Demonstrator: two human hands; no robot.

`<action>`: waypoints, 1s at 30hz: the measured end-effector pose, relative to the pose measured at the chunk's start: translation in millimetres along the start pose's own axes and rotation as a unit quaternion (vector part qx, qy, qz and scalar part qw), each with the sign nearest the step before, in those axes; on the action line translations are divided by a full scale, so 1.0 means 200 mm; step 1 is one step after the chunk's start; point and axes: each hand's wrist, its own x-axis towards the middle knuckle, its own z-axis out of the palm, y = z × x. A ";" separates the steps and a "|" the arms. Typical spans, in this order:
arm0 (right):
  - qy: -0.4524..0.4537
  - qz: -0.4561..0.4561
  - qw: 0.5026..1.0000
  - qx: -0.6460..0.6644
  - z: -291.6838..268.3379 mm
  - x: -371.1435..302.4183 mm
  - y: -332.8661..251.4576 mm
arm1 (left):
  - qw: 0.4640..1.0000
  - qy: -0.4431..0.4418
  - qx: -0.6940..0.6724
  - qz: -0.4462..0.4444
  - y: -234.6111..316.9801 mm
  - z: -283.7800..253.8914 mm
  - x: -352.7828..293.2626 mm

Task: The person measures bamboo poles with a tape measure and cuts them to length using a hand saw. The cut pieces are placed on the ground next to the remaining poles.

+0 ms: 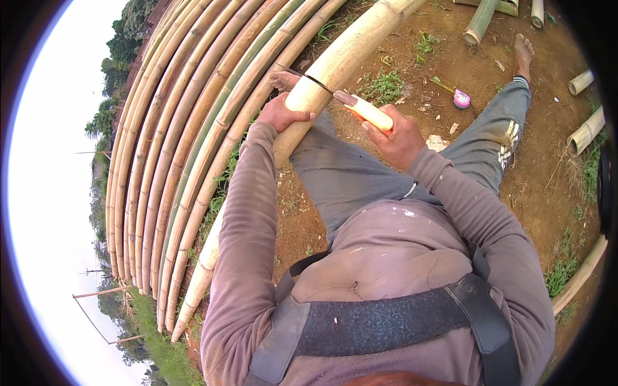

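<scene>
Across the lap, bamboo pole point(322, 77) clasped by left hand point(281, 114); right hand point(398, 138) clenched on pale knife handle point(372, 112), dark blade point(309, 78) laid over pole just beyond left grip. Farther right, pink tape measure point(461, 99) on dirt; left, stacked bamboo poles point(187, 128).

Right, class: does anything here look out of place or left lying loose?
A pink tape measure lies loose on the bare dirt beyond the right hand, its tape trailing out. Bamboo offcuts lie scattered at the right edge.

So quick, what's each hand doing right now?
Left hand: closed, gripping the pale bamboo pole.
Right hand: closed around the knife handle, its blade on the pole.
</scene>
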 end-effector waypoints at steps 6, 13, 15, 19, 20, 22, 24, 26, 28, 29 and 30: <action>0.017 0.005 0.999 0.050 -0.37 -0.50 0.00 | 0.999 -0.011 -0.042 -0.013 -0.06 0.05 -0.02; 0.016 -0.002 1.000 -0.014 0.06 0.10 0.01 | 0.999 -0.019 -0.031 0.010 0.00 0.00 0.07; -0.019 0.024 0.999 0.008 -0.14 -0.12 -0.02 | 0.998 -0.021 -0.063 0.001 -0.09 -0.01 0.07; 0.020 0.000 0.999 0.031 -0.41 -0.56 -0.06 | 0.997 -0.032 -0.070 -0.008 -0.16 0.06 0.04; 0.017 0.014 0.999 0.045 -0.33 -0.52 -0.02 | 0.997 -0.034 -0.067 -0.012 -0.18 0.08 0.03; 0.005 0.016 1.000 0.019 -0.11 -0.27 0.09 | 0.999 -0.015 -0.046 -0.003 -0.13 0.06 0.06; 0.025 0.001 0.999 -0.030 0.07 0.10 0.09 | 1.000 0.013 -0.003 0.023 0.00 0.03 0.11; 0.027 -0.011 0.999 -0.030 0.08 0.18 0.03 | 0.999 0.019 -0.006 0.027 -0.03 -0.04 0.14; -0.041 0.017 0.999 -0.029 -0.07 -0.09 0.00 | 0.999 0.004 -0.036 0.030 -0.16 0.00 0.08; -0.029 0.010 1.000 -0.003 -0.19 -0.24 -0.01 | 0.998 -0.006 -0.067 0.015 -0.18 0.00 0.08; -0.017 0.019 0.999 0.022 -0.29 -0.41 -0.03 | 0.994 -0.031 -0.100 -0.003 -0.17 0.02 0.06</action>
